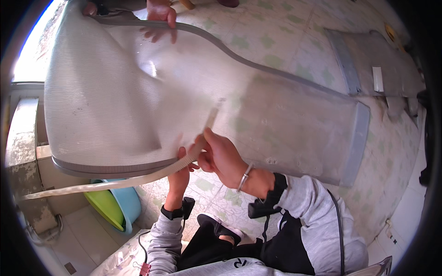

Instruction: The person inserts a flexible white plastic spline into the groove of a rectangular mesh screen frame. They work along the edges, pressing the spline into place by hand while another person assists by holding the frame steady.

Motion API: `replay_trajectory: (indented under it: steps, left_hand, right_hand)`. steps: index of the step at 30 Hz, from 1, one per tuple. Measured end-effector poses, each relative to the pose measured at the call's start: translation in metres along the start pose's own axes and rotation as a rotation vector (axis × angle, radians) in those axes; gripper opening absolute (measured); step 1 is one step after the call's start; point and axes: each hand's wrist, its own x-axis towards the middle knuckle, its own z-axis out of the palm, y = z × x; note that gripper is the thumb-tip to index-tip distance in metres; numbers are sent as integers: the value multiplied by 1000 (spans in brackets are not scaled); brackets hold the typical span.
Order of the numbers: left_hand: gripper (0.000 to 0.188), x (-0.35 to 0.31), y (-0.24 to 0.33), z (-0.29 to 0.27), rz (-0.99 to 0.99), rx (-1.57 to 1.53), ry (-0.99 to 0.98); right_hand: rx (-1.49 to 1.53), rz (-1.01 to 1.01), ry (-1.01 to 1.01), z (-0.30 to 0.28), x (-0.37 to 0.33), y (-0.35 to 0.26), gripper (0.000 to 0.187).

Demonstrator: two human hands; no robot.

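Note:
A large translucent mesh sheet point(106, 101) with a grey edging strip hangs bowed in front of me, its right part lying lower over the floor. My right hand point(224, 156) is closed around a pale, cloudy hose point(138, 179), with thumb and fingers near its front end. That end points away from me at the sheet; a blurred pale streak there may be water. My left hand point(178, 179) grips the sheet's near edge beside the hose, some fingers showing faintly through the mesh. Across from me, another person's hand point(161, 16) holds the far edge.
Green and light blue basins point(131, 202) stand below the sheet at left, near a worn, pale curved ledge point(23, 138). A second grey sheet point(373, 64) lies on the patterned tile floor point(285, 41) at far right. My shoe point(220, 226) is below my hands.

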Motion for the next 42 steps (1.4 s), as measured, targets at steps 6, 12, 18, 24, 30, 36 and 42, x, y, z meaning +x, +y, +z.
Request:
replay_trajectory:
  steps: [6, 12, 18, 24, 30, 36, 42]
  left_hand:
    - [30, 7, -16, 2, 215, 108, 94]
    - [25, -5, -4, 9, 118, 147, 26]
    - [27, -12, 0, 12, -88, 98, 4]
    - [30, -16, -1, 16, -94, 79, 46]
    - [29, -15, -7, 12, -74, 42, 37]
    - [29, -5, -23, 8, 90, -177, 27]
    - [30, -33, -11, 1, 61, -399, 50]
  right_hand:
    - [-102, -45, -261, 11, -8, -1, 41]
    - [-80, -86, -346, 55, 12, -36, 40]
    - [-133, -185, -489, 81, 32, -61, 37]
    - [-47, -157, -324, 76, 36, -66, 36]
    - [29, -50, -110, 58, 16, -51, 36]
    - [-60, -45, -368, 69, -3, -45, 39]
    - [5, -22, -635, 67, -5, 31, 38]
